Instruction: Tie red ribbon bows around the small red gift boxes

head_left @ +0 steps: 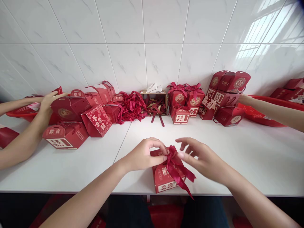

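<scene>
At lower centre of the frame, red gift box (163, 182) on the white table (249, 158), long axis running toward you, your left hand (142, 156) pinching its ribbon bow (174, 164), your right hand (201, 158) spread beside it.

left hand (142, 155) pinches the ribbon (177, 167) on the red box (162, 180)

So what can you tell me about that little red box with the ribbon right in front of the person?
The red box looks like printed card, with white characters on its top and a white label on its front face. It lies flat near the front edge of the white table. A dark red satin ribbon is tied in a bow on top, its tails trailing over the right side. The left hand pinches the bow's knot; the right hand hovers beside it, fingertips close to the ribbon.
</scene>
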Demonstrator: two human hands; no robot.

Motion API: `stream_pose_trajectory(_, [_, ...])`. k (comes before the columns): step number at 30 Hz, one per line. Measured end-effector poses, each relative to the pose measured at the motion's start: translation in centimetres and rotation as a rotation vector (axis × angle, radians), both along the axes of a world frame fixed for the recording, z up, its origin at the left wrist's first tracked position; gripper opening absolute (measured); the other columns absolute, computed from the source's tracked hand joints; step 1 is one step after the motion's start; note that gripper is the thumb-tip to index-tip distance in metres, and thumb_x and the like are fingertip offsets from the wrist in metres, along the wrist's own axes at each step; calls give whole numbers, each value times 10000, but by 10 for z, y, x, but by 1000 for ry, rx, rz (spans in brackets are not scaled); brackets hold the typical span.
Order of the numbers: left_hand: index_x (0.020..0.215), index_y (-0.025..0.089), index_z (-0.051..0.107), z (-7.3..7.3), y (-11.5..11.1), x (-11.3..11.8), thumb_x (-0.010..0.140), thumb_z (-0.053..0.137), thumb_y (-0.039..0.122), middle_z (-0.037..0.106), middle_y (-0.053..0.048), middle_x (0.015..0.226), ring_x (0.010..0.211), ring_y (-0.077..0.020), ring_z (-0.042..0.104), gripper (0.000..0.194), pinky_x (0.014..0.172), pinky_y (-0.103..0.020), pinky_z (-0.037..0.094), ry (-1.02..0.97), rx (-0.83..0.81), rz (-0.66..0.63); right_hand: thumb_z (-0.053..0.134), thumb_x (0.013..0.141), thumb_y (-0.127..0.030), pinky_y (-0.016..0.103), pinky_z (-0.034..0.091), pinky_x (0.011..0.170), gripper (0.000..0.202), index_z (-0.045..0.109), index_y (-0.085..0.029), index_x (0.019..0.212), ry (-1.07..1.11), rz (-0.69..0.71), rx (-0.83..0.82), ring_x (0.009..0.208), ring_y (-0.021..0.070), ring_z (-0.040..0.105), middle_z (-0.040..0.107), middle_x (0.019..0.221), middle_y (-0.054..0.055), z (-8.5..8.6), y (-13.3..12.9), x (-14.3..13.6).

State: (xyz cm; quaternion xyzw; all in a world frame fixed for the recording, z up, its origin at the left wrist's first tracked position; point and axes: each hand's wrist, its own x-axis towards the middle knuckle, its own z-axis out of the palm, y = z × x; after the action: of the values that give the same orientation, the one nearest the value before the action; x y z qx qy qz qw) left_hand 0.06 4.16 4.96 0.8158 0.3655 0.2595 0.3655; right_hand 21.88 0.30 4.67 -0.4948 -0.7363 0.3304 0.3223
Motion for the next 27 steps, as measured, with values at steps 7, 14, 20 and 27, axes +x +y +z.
stream_pose_trajectory(7, [693, 241, 674, 17, 0, 2, 755, 655, 234, 690, -3, 815, 943, -240, 574, 65, 981, -431, 355, 227, 213, 14, 533, 915, -296, 241, 467, 600, 214, 613, -186, 1080, -10, 422, 34, 637, 120, 549, 616, 734, -4, 4, 43, 1])
stream_pose_trajectory(14, [669, 229, 649, 20, 2, -2, 753, 615, 220, 691, -13, 809, 933, -260, 569, 91, 935, -440, 362, 335, 221, 51, 368, 930, -64, 280, 441, 619, 455, 618, -256, 1259, -491, 500, 687, 750, 179, 524, 573, 878, 92, -8, 29, 6])
stream_pose_trajectory(20, [632, 229, 613, 25, 8, -11, 717, 585, 213, 670, -10, 804, 961, -273, 555, 91, 950, -440, 357, 452, 181, 110, 460, 921, -117, 265, 379, 590, 403, 656, -313, 1212, -565, 513, 816, 669, 162, 415, 443, 726, 29, -14, 29, 5])
stream_pose_trajectory(27, [931, 257, 563, 24, 6, -14, 763, 563, 219, 603, -13, 1015, 1006, -242, 529, 172, 876, -366, 429, 383, 98, 43, 548, 850, -90, 249, 430, 632, 401, 690, -281, 1172, -380, 529, 678, 709, 153, 462, 476, 792, 40, -25, 30, 7])
